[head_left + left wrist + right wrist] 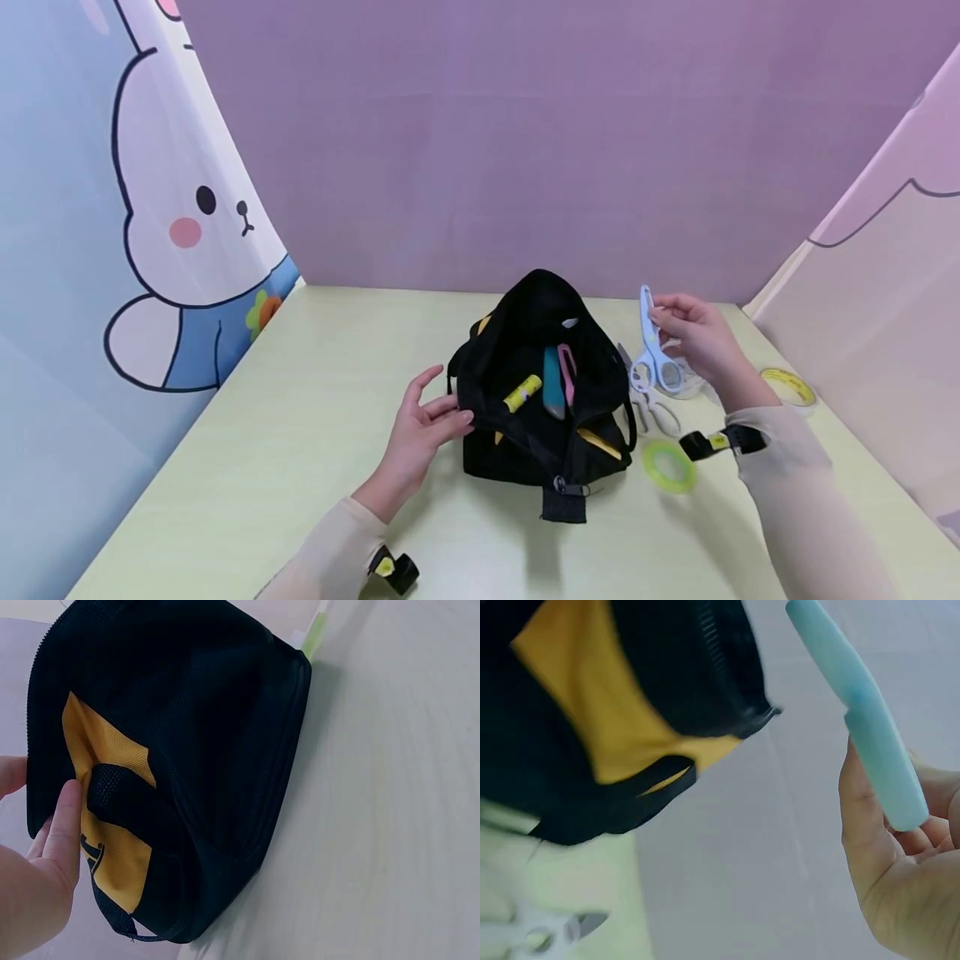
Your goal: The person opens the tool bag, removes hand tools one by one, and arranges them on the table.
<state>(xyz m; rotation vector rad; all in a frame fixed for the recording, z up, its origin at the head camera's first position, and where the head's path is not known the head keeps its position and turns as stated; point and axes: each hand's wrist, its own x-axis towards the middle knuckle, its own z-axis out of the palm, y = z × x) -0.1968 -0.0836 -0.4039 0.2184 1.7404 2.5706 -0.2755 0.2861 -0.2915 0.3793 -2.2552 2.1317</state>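
Note:
A black bag (pixel 510 450) with yellow patches stands open at the middle of the table. Inside lie a yellow tube (pixel 522 393), a teal cutter knife (pixel 553 383) and a pink cutter knife (pixel 567 373). At its left rim my left hand (pixel 420 442) pinches the fabric; in the left wrist view, fingers (pixel 64 832) lie along the outer side by the yellow patch. My right hand (pixel 697 337) holds light blue scissors (pixel 651 342) by the blade end, handle loops down, above the table right of the bag. The right wrist view shows the scissors (pixel 885 757) edge-on.
White-handled scissors (pixel 660 414) lie right of the bag, partly beneath the raised scissors. A green tape roll (pixel 648 467) is in front of them, and a yellow tape roll (pixel 806 387) sits farther right. A purple backdrop (pixel 525 167) closes off the table's far edge.

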